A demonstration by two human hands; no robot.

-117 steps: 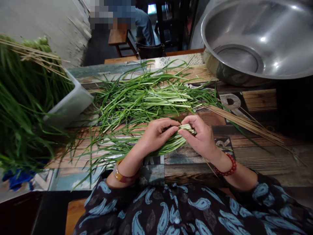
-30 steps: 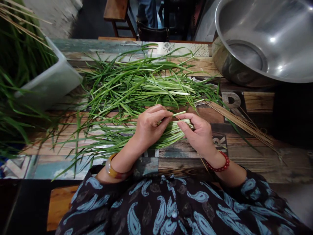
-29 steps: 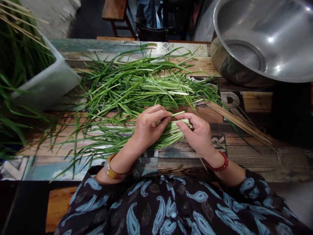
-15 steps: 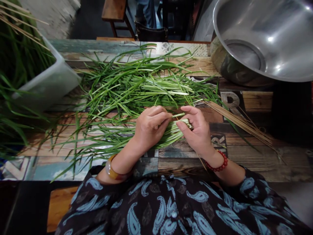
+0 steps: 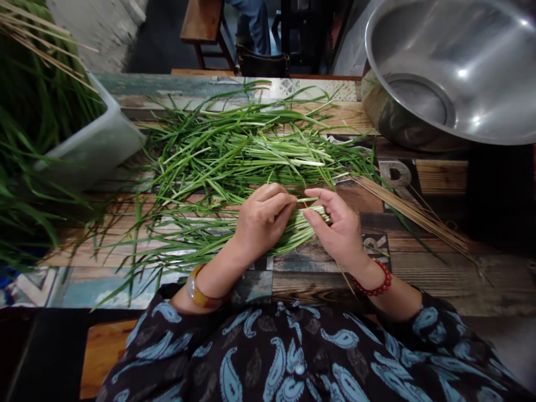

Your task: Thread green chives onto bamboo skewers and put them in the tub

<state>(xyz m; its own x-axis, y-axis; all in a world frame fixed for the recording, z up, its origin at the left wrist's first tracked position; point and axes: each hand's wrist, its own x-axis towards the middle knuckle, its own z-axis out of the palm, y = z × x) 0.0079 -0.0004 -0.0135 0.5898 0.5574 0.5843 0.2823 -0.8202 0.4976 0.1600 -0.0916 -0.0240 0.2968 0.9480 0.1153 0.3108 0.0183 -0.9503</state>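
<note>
My left hand point(image 5: 264, 219) pinches a green stalk point(image 5: 307, 199) whose pale end points toward my right hand. My right hand point(image 5: 337, 224) has its thumb and fingers around a thin brown skewer point(image 5: 344, 276), which runs down past the palm. Beneath both hands lies a bundle of green stalks point(image 5: 302, 229), pale ends to the right, leaves fanning out to the left. Behind them, a larger loose pile of green stalks point(image 5: 251, 148) covers the middle of the table. Several thin skewers point(image 5: 412, 215) rest to the right of my right hand.
A large steel bowl point(image 5: 419, 131) stands at the back right. At the left is a white plastic tub point(image 5: 98, 137) full of long green leaves, with thin sticks on top. Beyond the patterned wooden table point(image 5: 439, 279) are a stool point(image 5: 201, 22) and a person's legs point(image 5: 255, 25).
The whole view has shifted slightly, so the table and tub appear a little lower and further right. Both hands keep nearly the same pose, with the right fingers a little nearer the stalk's end.
</note>
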